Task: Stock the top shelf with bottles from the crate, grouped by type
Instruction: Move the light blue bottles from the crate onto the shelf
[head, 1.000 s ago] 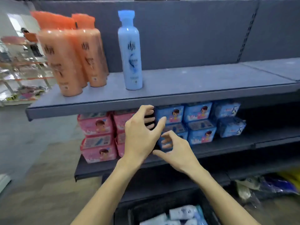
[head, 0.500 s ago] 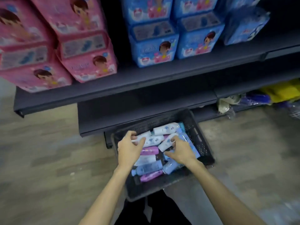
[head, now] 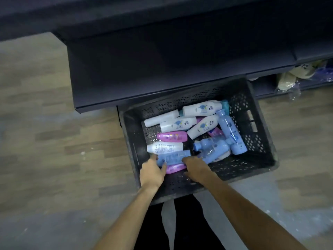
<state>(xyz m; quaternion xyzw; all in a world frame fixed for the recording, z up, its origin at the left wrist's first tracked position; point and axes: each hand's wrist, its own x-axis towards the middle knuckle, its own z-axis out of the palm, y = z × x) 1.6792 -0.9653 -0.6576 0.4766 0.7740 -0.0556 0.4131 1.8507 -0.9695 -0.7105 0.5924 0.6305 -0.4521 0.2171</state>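
Note:
A black perforated crate [head: 259, 141] sits on the floor, holding several white, pink and light-blue bottles lying on their sides. Both my hands are inside its near left corner. My left hand [head: 152, 171] wraps its fingers around the left end of a light-blue bottle [head: 173, 157] that lies flat with its back label up. My right hand [head: 195, 168] rests on the right end of that same bottle. A pink bottle [head: 175, 168] lies just under it. The top shelf is out of view.
The dark bottom shelf [head: 162, 73] juts out over the crate's far edge. Plastic-wrapped goods [head: 292, 78] lie under the shelf at the right. Wood-pattern floor [head: 54, 141] surrounds the crate, and my dark-trousered legs [head: 180, 228] stand at its near side.
My view has dropped from the top shelf down to the crate. Both hands went from in front of the shelves into the crate and closed on the light-blue bottle at its near left.

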